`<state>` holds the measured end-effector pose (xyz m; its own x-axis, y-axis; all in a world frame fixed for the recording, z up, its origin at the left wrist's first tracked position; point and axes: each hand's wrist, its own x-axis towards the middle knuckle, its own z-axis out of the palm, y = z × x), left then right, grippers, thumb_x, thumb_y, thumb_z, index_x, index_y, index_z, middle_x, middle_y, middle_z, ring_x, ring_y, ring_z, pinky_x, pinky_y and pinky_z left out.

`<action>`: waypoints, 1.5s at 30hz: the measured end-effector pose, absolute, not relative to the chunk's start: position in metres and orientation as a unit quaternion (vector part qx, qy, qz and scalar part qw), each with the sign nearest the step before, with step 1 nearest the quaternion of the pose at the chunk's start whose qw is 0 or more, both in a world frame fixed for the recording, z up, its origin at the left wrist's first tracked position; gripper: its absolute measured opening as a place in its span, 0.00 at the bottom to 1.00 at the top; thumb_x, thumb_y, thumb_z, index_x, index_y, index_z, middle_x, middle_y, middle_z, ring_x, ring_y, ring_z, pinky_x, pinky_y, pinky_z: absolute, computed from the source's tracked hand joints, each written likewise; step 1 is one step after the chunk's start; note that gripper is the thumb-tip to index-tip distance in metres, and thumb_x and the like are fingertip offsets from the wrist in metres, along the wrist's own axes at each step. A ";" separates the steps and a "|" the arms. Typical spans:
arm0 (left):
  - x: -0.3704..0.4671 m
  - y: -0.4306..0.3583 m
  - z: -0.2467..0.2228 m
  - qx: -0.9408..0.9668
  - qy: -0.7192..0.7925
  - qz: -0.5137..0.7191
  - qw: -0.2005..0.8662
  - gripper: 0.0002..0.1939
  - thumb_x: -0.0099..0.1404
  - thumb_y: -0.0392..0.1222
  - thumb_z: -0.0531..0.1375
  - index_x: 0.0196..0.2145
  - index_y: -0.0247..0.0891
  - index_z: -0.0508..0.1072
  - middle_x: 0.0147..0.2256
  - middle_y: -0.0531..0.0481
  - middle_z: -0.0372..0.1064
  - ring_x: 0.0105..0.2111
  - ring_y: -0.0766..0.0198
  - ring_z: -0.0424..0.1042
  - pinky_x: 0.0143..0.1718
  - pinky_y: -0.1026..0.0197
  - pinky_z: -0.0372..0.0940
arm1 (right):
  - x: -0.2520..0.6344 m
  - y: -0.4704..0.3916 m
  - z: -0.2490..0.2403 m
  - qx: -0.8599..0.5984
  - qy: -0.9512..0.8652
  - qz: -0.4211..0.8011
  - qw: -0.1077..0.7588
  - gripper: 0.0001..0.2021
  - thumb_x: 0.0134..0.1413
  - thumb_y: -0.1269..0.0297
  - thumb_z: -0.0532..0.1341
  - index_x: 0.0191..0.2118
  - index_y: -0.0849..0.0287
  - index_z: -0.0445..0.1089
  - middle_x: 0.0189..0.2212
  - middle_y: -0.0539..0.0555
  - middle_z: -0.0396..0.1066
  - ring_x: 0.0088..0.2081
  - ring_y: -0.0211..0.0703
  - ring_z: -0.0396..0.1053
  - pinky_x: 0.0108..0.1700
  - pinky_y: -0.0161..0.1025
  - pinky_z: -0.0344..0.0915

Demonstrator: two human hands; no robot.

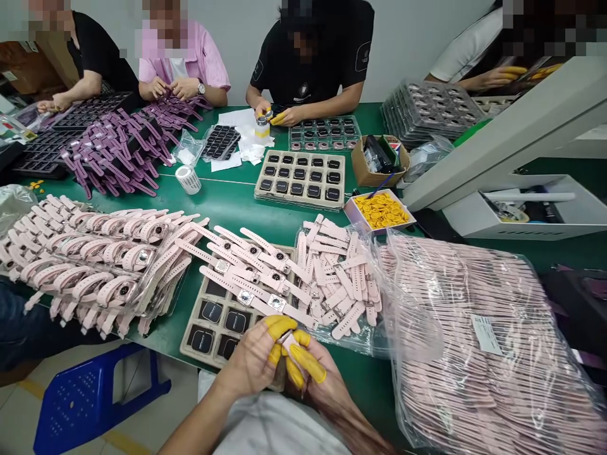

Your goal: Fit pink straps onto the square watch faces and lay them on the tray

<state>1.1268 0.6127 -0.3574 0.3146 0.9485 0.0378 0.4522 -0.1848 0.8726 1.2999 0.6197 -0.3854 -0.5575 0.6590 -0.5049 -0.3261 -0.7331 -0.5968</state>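
My left hand (256, 354), with yellow finger cots, grips a small watch piece (286, 338) near the table's front edge. My right hand (308, 363), also in yellow cots, holds a pink strap end against that piece, and the fingers hide most of both. Just beyond my hands is a beige tray (194, 351) with black square watch faces in its pockets. Several watches with pink straps (253, 253) lie across the tray's back part. Right of them, loose pink straps (348, 278) are heaped on clear plastic.
Stacked pink watches (109, 259) stand left; a large bag of pink straps (455, 328) lies right. Beyond are a box of yellow finger cots (382, 212), another watch tray (300, 180), purple straps (123, 148) and a label roll (188, 180). Several people work across the green table (222, 205).
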 end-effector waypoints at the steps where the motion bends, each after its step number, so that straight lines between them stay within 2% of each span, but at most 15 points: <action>1: 1.127 0.613 -0.357 0.700 0.498 0.314 0.405 0.23 0.76 0.39 0.49 0.65 0.37 0.63 0.60 0.37 0.68 0.61 0.53 0.68 0.63 0.51 0.65 | 1.299 0.619 -0.385 -0.370 -0.220 0.853 0.294 0.19 0.58 0.44 0.66 0.39 0.57 0.69 0.16 0.44 0.62 0.17 0.34 0.52 0.21 0.33 0.51; 5: 1.127 0.613 -0.353 0.683 0.503 0.322 0.421 0.23 0.75 0.39 0.51 0.65 0.39 0.63 0.60 0.38 0.68 0.60 0.54 0.68 0.63 0.52 0.65 | 1.299 0.621 -0.382 -0.367 -0.212 0.851 0.311 0.18 0.57 0.46 0.67 0.34 0.58 0.69 0.16 0.43 0.61 0.17 0.32 0.53 0.21 0.32 0.49; 10: 1.124 0.612 -0.355 0.691 0.492 0.312 0.428 0.25 0.73 0.35 0.52 0.66 0.41 0.62 0.61 0.40 0.67 0.62 0.54 0.66 0.64 0.53 0.62 | 1.300 0.630 -0.377 -0.348 -0.206 0.872 0.277 0.18 0.56 0.48 0.69 0.34 0.58 0.69 0.16 0.44 0.64 0.16 0.32 0.54 0.19 0.32 0.47; 16: 1.126 0.610 -0.351 0.644 0.522 0.373 0.417 0.24 0.72 0.32 0.53 0.65 0.41 0.64 0.60 0.40 0.68 0.59 0.56 0.69 0.61 0.54 0.65 | 1.301 0.631 -0.379 -0.354 -0.157 0.864 0.323 0.16 0.57 0.50 0.67 0.33 0.57 0.67 0.14 0.41 0.58 0.15 0.31 0.50 0.19 0.32 0.48; 22: 1.123 0.615 -0.352 0.676 0.496 0.305 0.452 0.27 0.72 0.33 0.53 0.67 0.42 0.63 0.62 0.41 0.67 0.61 0.54 0.68 0.62 0.52 0.65 | 1.310 0.637 -0.375 -0.296 -0.247 0.891 0.241 0.19 0.59 0.46 0.67 0.35 0.60 0.70 0.17 0.45 0.65 0.16 0.32 0.56 0.19 0.32 0.49; 27: 1.124 0.615 -0.358 0.685 0.487 0.314 0.442 0.29 0.71 0.31 0.52 0.67 0.43 0.61 0.61 0.42 0.67 0.61 0.56 0.68 0.63 0.54 0.64 | 1.308 0.637 -0.378 -0.326 -0.228 0.879 0.263 0.19 0.59 0.46 0.67 0.37 0.59 0.69 0.17 0.45 0.67 0.15 0.31 0.55 0.18 0.32 0.48; 30: 1.127 0.614 -0.358 0.680 0.494 0.331 0.430 0.29 0.72 0.32 0.52 0.68 0.44 0.61 0.60 0.41 0.67 0.60 0.56 0.68 0.62 0.54 0.64 | 1.304 0.634 -0.379 -0.344 -0.207 0.872 0.282 0.19 0.57 0.47 0.68 0.38 0.59 0.69 0.17 0.46 0.68 0.16 0.32 0.56 0.19 0.32 0.50; 33: 1.128 0.615 -0.354 0.688 0.495 0.326 0.419 0.29 0.73 0.33 0.51 0.69 0.44 0.58 0.60 0.40 0.65 0.60 0.54 0.66 0.63 0.51 0.63 | 1.302 0.634 -0.375 -0.355 -0.162 0.876 0.283 0.20 0.54 0.46 0.70 0.34 0.59 0.69 0.15 0.45 0.66 0.16 0.32 0.55 0.19 0.32 0.46; 37: 1.125 0.619 -0.344 0.685 0.492 0.280 0.459 0.27 0.76 0.37 0.49 0.71 0.43 0.55 0.62 0.38 0.61 0.61 0.52 0.64 0.63 0.48 0.63 | 1.303 0.639 -0.369 -0.368 -0.129 0.879 0.276 0.22 0.50 0.45 0.72 0.32 0.59 0.68 0.14 0.45 0.65 0.14 0.31 0.52 0.18 0.32 0.44; 40: 1.124 0.623 -0.337 0.699 0.500 0.271 0.433 0.26 0.75 0.37 0.50 0.69 0.43 0.58 0.58 0.39 0.64 0.58 0.53 0.65 0.60 0.48 0.65 | 1.307 0.642 -0.367 -0.368 -0.152 0.882 0.253 0.22 0.52 0.43 0.70 0.32 0.60 0.69 0.13 0.44 0.64 0.13 0.30 0.51 0.17 0.32 0.43; 45: 1.121 0.630 -0.331 0.749 0.502 0.212 0.376 0.26 0.71 0.36 0.56 0.65 0.41 0.64 0.49 0.40 0.68 0.49 0.51 0.66 0.51 0.48 0.70 | 1.311 0.646 -0.365 -0.372 -0.207 0.878 0.218 0.23 0.56 0.41 0.67 0.33 0.60 0.69 0.13 0.44 0.64 0.13 0.30 0.51 0.16 0.31 0.43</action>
